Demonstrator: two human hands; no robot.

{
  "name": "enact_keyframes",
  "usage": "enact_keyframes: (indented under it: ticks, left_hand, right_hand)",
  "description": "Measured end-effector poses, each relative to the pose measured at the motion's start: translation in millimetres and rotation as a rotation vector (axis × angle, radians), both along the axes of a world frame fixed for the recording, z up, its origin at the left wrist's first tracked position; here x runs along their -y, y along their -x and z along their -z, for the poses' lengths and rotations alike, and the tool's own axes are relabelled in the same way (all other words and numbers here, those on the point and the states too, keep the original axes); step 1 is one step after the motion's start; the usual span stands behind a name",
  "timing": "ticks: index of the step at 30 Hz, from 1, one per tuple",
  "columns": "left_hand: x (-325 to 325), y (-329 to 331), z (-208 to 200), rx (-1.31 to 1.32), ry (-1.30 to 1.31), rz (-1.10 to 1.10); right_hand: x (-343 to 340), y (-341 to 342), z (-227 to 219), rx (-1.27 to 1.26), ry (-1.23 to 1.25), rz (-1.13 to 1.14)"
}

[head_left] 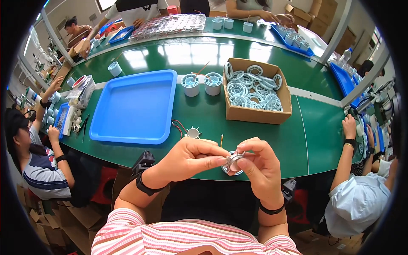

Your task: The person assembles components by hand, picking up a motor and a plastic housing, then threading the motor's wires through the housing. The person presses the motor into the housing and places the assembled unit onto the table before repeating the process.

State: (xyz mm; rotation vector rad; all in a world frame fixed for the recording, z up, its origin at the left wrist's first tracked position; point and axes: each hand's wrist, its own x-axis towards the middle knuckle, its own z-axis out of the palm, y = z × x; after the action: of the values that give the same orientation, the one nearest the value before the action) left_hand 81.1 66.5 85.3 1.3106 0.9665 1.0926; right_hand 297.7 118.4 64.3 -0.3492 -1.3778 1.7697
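Note:
My left hand [196, 156] and my right hand [260, 166] meet above the near edge of the table. Both are closed, thumbs and fingertips pinching a small round greyish-white part [234, 164] between them. The fingers cover much of it. Just below, partly hidden by my hands, is a pale round piece [225, 169], and an orange-tipped wire [221, 140] sticks up behind my fingers. Beyond my left hand lies a small white ring with short prongs [193, 133], with red and dark wires [178, 126] beside it.
A blue tray [138, 106] lies at left. Two pale blue cylindrical housings [190, 87] stand between it and a cardboard box [259, 115] of slotted rings. A clear container [85, 95] and tweezers [86, 124] are farther left. Co-workers [42, 170] sit on both sides and across.

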Motion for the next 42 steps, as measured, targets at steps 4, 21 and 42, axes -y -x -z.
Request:
enact_keyframes:
  ticks: [4, 21, 42]
  left_hand:
    - [-8.1, 1.0, 13.7, 0.038, 0.005, -0.052]
    - [-15.1, -15.9, 43.4, -0.180, -0.163, -0.221]
    - [8.8, -41.3, 77.3, 0.005, -0.044, -0.287]
  right_hand:
    - [0.8, 7.5, 3.1, -0.049, -0.091, 0.120]
    - [15.6, -8.4, 13.4, 0.391, -0.396, 0.509]
    - [21.0, -8.4, 8.0, 0.816, -0.662, 0.525]
